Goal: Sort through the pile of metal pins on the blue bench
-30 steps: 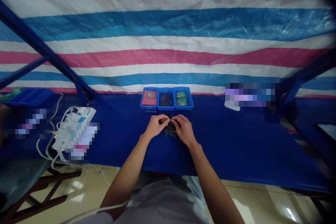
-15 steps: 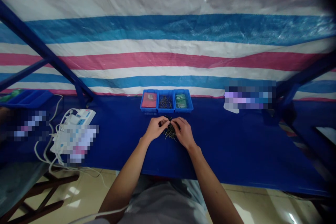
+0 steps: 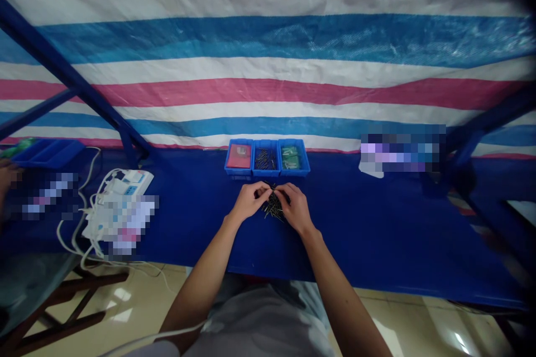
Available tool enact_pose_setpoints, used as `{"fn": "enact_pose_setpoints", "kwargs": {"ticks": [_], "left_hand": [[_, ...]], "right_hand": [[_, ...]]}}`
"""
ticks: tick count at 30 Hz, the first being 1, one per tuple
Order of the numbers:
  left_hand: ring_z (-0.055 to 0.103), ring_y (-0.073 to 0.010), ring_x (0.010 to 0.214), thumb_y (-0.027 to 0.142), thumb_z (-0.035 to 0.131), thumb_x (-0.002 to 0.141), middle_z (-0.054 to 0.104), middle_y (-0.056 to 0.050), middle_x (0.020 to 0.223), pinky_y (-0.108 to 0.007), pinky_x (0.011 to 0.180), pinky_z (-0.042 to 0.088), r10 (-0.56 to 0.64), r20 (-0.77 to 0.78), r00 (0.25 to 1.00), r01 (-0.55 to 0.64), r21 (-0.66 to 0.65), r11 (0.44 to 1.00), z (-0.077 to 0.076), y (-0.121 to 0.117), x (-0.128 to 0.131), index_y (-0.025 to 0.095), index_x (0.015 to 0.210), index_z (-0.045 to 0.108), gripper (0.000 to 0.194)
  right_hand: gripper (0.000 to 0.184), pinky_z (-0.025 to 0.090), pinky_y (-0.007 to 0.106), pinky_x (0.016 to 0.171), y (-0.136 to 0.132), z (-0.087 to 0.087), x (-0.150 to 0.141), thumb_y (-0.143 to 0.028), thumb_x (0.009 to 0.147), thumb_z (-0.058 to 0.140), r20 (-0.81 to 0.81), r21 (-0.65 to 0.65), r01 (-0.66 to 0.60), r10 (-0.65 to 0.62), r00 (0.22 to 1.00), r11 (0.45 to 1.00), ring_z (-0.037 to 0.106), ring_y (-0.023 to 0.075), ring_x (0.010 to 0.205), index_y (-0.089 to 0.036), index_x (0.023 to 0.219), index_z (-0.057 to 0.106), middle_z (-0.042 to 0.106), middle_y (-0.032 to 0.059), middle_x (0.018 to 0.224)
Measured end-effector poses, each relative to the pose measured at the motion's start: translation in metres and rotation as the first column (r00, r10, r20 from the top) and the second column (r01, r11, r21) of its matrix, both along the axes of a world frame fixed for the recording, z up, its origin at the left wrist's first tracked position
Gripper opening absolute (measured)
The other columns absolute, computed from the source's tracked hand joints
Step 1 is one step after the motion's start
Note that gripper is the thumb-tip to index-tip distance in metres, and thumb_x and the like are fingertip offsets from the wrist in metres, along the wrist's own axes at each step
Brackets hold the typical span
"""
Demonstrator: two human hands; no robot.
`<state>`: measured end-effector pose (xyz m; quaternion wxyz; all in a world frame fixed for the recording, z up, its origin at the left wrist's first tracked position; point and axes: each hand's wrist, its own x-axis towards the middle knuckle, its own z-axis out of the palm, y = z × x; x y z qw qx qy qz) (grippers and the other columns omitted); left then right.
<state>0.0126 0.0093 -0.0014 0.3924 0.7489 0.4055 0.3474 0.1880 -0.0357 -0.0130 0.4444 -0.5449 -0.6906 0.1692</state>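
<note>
Blue tabletop (image 3: 377,228), dark slim pieces (image 3: 273,211), left hand (image 3: 248,201), right hand (image 3: 296,206) above

The left hand (image 3: 250,201) and right hand (image 3: 297,206) nearly meet over a pile of thin dark rods (image 3: 273,211) on the blue surface (image 3: 377,223). Beyond stand three bins (image 3: 266,173) in a row, before a striped sheet (image 3: 268,39); a power strip (image 3: 141,181) lies leftward.

A small heap of thin, dark metal pieces (image 3: 272,210) sits on the blue desk (image 3: 355,223), between the left grip (image 3: 249,201) and the right grip (image 3: 296,207). The pieces are straight and skinny, and some shine a bit. They cross each other in a messy pile, pointing many ways. Most show just below the two grips. Any pinched piece is too tiny to make out.
</note>
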Motion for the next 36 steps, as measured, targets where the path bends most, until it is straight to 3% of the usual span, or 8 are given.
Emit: {"fn": "enact_pose_setpoints", "kwargs": {"ticks": [14,23,36], "left_hand": [[0.059,-0.0128,0.060,0.036,0.060,0.091,0.070,-0.001,0.068,-0.023,0.061,0.042,0.014,0.008,1.000,-0.013,-0.022,1.000,0.0002,-0.0007,0.0003,0.016,0.092,0.071,0.023],[0.058,-0.0106,0.059,0.032,0.057,0.094,0.070,0.000,0.067,-0.022,0.059,0.038,-0.029,0.007,1.000,0.029,0.007,1.000,0.0026,-0.0005,-0.0009,0.016,0.092,0.068,0.019],[0.059,-0.0119,0.060,0.036,0.057,0.093,0.070,-0.001,0.068,-0.022,0.059,0.040,-0.015,-0.006,1.000,0.015,0.000,1.000,0.0010,-0.0005,-0.0006,0.015,0.091,0.068,0.024]], "right_hand": [[0.023,0.045,0.035,0.079,-0.0005,0.0016,0.0002,-0.031,0.101,0.047,0.063,-0.006,-0.004,0.004,0.998,1.000,0.060,0.0221,0.084,-0.022,0.090,0.064,0.065,0.0062,0.087],[0.017,0.047,0.034,0.078,-0.0006,-0.0010,-0.0002,-0.033,0.099,0.052,-0.009,0.001,-0.004,0.004,1.000,1.000,0.060,0.0213,0.082,-0.022,0.103,0.064,0.066,0.0062,0.091],[0.017,0.047,0.034,0.080,-0.0013,0.0023,-0.0003,-0.029,0.099,0.050,-0.006,0.006,-0.019,0.019,1.000,1.000,0.061,0.0217,0.086,-0.022,0.096,0.065,0.066,0.0064,0.091]]}}
